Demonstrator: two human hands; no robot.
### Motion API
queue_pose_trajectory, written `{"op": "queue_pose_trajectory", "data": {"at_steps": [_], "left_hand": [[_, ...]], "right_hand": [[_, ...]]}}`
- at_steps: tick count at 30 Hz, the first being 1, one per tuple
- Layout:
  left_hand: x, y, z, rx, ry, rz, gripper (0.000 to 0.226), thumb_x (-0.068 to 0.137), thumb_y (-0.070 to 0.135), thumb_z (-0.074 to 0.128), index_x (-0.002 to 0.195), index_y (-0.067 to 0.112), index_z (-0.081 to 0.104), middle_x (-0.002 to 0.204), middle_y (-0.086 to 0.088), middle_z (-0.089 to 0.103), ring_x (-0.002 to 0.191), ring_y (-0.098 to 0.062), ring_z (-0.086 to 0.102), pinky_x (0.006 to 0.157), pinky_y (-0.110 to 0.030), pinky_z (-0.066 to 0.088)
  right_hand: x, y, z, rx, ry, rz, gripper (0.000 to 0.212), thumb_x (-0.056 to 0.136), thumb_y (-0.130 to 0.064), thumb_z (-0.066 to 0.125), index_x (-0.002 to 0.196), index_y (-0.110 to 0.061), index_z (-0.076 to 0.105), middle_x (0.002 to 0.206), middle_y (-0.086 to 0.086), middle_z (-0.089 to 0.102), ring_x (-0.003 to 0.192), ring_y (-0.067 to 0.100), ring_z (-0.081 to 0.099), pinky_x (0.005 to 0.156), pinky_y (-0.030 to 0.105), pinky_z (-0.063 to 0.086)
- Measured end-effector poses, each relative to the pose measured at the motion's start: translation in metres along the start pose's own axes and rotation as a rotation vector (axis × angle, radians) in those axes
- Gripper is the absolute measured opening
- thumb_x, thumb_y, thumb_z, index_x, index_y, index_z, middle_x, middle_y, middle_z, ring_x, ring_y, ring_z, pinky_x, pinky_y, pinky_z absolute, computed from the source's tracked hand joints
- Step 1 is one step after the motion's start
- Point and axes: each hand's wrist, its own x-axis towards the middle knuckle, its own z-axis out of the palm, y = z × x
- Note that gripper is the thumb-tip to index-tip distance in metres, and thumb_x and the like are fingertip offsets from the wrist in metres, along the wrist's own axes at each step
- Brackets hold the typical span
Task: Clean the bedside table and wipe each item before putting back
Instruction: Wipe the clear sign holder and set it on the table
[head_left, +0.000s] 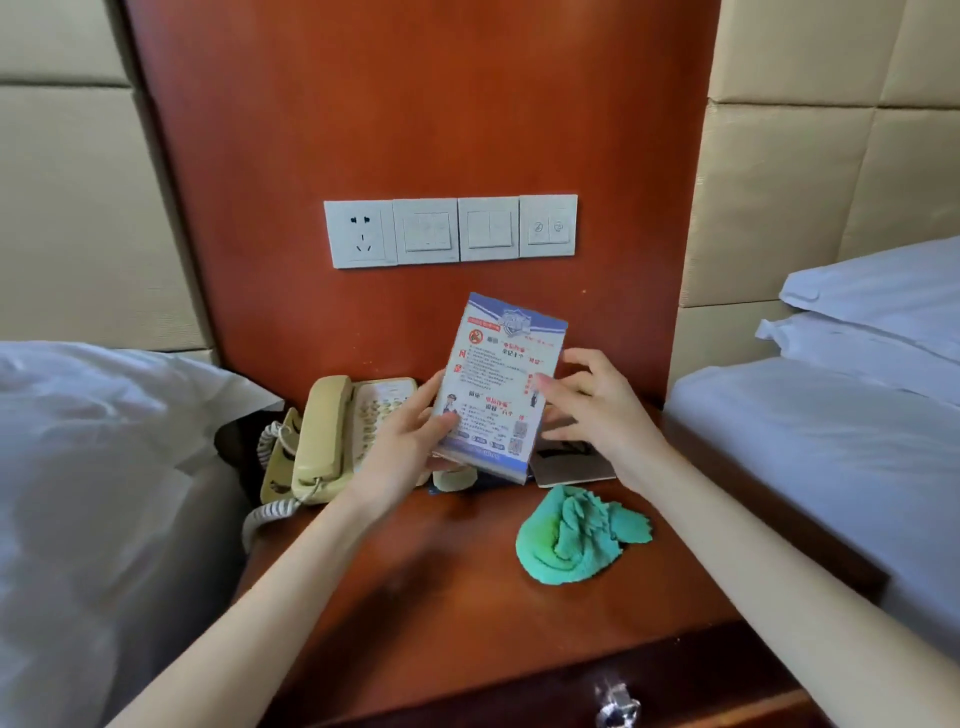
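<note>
Printed notice card held above the rear of the bedside table, long axis near upright, top edge tipped slightly toward the right and back toward the wood wall panel; printed face turned to the camera, blue band at top and bottom. Left hand gripping the card's lower left edge, thumb across the front face, fingers curled behind. Right hand at the card's right edge, fingers moderately spread and loosely bent, fingertips touching or just beside the edge; contact blurred, not certain. Green cloth bunched on the tabletop below the right hand, apart from both hands. Beige telephone at the table's left rear, coiled cord hanging off the left side. Dark flat object lying behind the card. 4 white wall plates in a row on the panel above.
</note>
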Motion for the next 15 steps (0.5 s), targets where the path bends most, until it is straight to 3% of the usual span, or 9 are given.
{"op": "queue_pose_trajectory", "data": {"at_steps": [2, 4, 7, 9, 11, 13, 15], "left_hand": [[-0.005, -0.003, -0.012, 0.039, -0.072, -0.037, 0.039, 0.099, 0.013, 0.048, 0.123, 0.043, 0.055, 0.11, 0.006, 0.072, 0.097, -0.014, 0.07, 0.073, -0.03, 0.059], [-0.007, -0.007, -0.02, 0.074, -0.092, -0.081, 0.035, 0.099, 0.015, 0.049, 0.113, 0.043, 0.064, 0.106, 0.005, 0.074, 0.093, -0.013, 0.07, 0.075, -0.033, 0.057], [-0.006, -0.014, -0.024, -0.014, 0.056, -0.145, 0.021, 0.095, 0.029, 0.055, 0.113, 0.033, 0.067, 0.103, 0.003, 0.074, 0.093, -0.016, 0.068, 0.084, -0.037, 0.054], [-0.006, -0.017, -0.024, -0.147, 0.143, -0.171, 0.037, 0.089, 0.042, 0.059, 0.122, 0.024, 0.06, 0.11, -0.003, 0.072, 0.098, -0.021, 0.067, 0.09, -0.04, 0.05], [-0.009, -0.02, -0.022, -0.202, 0.111, -0.195, 0.059, 0.083, 0.05, 0.059, 0.13, 0.015, 0.052, 0.118, -0.007, 0.069, 0.105, -0.023, 0.066, 0.092, -0.039, 0.051], [-0.012, -0.023, -0.017, -0.236, 0.077, -0.241, 0.064, 0.081, 0.045, 0.063, 0.133, 0.01, 0.048, 0.119, -0.008, 0.069, 0.104, -0.023, 0.068, 0.08, -0.032, 0.056], [-0.012, -0.025, -0.016, -0.266, 0.087, -0.274, 0.053, 0.087, 0.031, 0.065, 0.131, 0.006, 0.05, 0.115, -0.01, 0.07, 0.1, -0.025, 0.07, 0.072, -0.029, 0.057]], "right_hand": [[0.009, -0.01, -0.001, 0.049, 0.025, 0.044, 0.035, 0.09, -0.025, 0.064, 0.12, -0.016, 0.049, 0.093, 0.003, 0.068, 0.074, 0.013, 0.069, 0.053, 0.026, 0.053], [0.014, -0.013, -0.001, 0.007, -0.003, 0.081, 0.022, 0.094, -0.018, 0.057, 0.114, -0.008, 0.057, 0.094, 0.008, 0.069, 0.078, 0.019, 0.066, 0.059, 0.03, 0.052], [0.014, -0.007, -0.002, 0.023, -0.034, 0.111, 0.013, 0.096, -0.009, 0.053, 0.098, -0.003, 0.064, 0.09, 0.014, 0.071, 0.083, 0.024, 0.066, 0.069, 0.036, 0.053], [0.012, -0.003, -0.002, 0.075, 0.024, 0.128, 0.012, 0.096, -0.008, 0.052, 0.093, -0.005, 0.063, 0.09, 0.012, 0.071, 0.081, 0.022, 0.069, 0.064, 0.032, 0.055], [0.01, 0.003, -0.003, 0.136, 0.087, 0.149, 0.011, 0.096, -0.008, 0.051, 0.093, -0.007, 0.062, 0.088, 0.01, 0.072, 0.079, 0.019, 0.071, 0.061, 0.03, 0.055], [0.008, 0.01, -0.004, 0.197, 0.119, 0.169, 0.011, 0.097, -0.009, 0.051, 0.097, -0.006, 0.061, 0.091, 0.01, 0.072, 0.082, 0.02, 0.071, 0.062, 0.03, 0.055], [0.003, 0.016, -0.005, 0.248, 0.112, 0.198, 0.014, 0.097, -0.01, 0.05, 0.105, -0.004, 0.06, 0.099, 0.013, 0.072, 0.09, 0.023, 0.071, 0.068, 0.034, 0.056]]}}
